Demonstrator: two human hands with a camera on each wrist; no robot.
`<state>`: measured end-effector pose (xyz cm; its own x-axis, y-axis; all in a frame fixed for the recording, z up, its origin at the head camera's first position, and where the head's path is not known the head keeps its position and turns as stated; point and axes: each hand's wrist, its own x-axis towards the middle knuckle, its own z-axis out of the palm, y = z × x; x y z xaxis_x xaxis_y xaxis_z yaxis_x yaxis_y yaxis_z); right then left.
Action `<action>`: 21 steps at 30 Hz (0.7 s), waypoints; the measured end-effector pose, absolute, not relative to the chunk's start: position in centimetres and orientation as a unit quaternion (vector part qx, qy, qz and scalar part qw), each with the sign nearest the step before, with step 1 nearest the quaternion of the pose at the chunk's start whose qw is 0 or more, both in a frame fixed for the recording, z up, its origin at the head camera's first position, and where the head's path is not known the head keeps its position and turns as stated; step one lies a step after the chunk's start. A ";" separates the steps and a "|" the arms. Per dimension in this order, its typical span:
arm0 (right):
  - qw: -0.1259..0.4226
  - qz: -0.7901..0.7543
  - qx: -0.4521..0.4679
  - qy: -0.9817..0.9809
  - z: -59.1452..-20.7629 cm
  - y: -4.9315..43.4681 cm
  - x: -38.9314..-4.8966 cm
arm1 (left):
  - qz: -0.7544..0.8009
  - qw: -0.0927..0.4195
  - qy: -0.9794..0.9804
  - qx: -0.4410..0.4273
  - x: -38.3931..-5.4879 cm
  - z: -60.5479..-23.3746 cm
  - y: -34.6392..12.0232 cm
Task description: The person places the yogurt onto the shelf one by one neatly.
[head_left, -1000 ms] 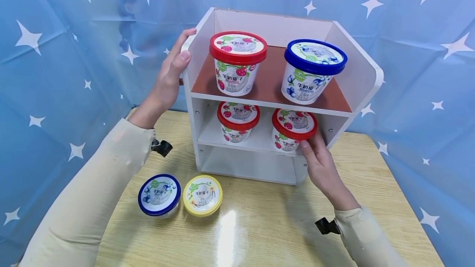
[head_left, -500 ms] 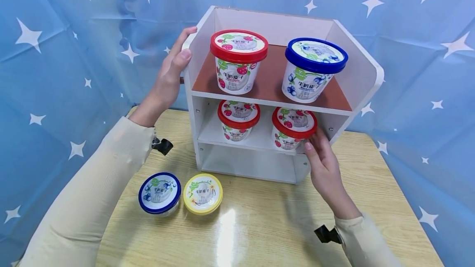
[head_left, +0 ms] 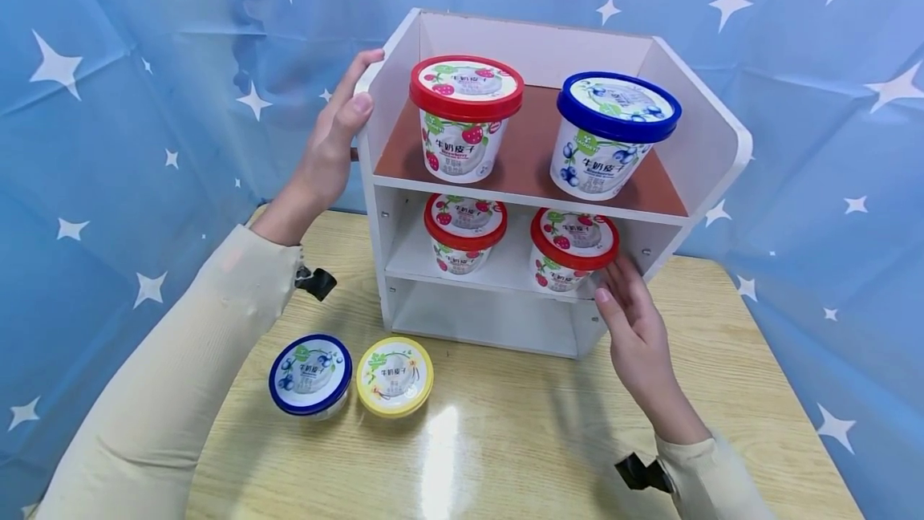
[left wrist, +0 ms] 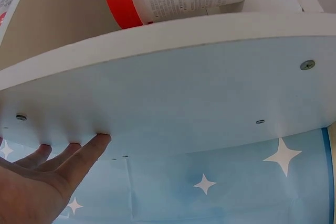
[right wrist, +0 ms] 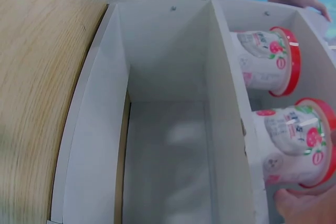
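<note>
My left hand (head_left: 328,147) rests against the outer left side of a small white shelf unit (head_left: 491,315); in the left wrist view its straight fingers (left wrist: 84,163) touch the panel. On the middle shelf stands a red-lidded strawberry ice cream tub (head_left: 573,251) at the right. My right hand (head_left: 642,335) is beside that tub, fingertips near its right side and thumb apart from it. Another red-lidded strawberry tub (head_left: 464,235) stands left of it. The top shelf bears a larger red-lidded strawberry tub (head_left: 465,119) and a blue-lidded blueberry tub (head_left: 613,135).
On the wooden table (head_left: 505,432), in front of the unit's left side, stand a blue-lidded blueberry tub (head_left: 310,375) and a yellow-lidded tub (head_left: 395,377), side by side. A blue curtain with white stars (head_left: 144,103) hangs behind.
My right hand has loosened its grip on the middle-shelf right tub and drawn slightly down and right, the thumb coming off it. The left hand stays in place.
</note>
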<state>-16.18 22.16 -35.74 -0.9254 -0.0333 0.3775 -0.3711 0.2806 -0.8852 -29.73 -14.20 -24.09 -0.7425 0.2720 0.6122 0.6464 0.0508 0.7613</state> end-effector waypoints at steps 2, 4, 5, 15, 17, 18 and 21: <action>0.147 0.583 0.128 -0.789 -35.9 22.1 -16.0 | -0.607 0.155 -0.709 -0.324 -29.7 -24.1 -14.2; 0.149 0.583 0.126 -0.789 -36.0 22.1 -15.8 | -0.606 0.156 -0.710 -0.324 -29.8 -24.2 -14.2; 0.149 0.581 0.124 -0.790 -36.1 22.1 -15.7 | -0.605 0.156 -0.710 -0.324 -29.8 -24.2 -14.2; 0.171 0.590 0.124 -0.779 -37.0 22.1 -14.7 | -0.607 0.155 -0.711 -0.320 -29.8 -24.0 -14.2; 0.182 0.595 0.132 -0.771 -37.3 22.0 -14.5 | -0.608 0.156 -0.710 -0.319 -29.8 -24.0 -14.2; 0.187 0.596 0.136 -0.769 -37.4 21.9 -14.4 | -0.609 0.155 -0.709 -0.319 -29.8 -24.0 -14.2; 0.206 0.604 0.146 -0.756 -37.8 21.8 -14.2 | -0.610 0.153 -0.709 -0.319 -29.8 -24.1 -14.3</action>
<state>-14.17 21.77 -37.83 -0.8724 0.0280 0.4880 -0.4698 0.2275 -0.8529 -29.82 -14.27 -24.06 -0.7496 0.2660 0.6061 0.6392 0.0531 0.7672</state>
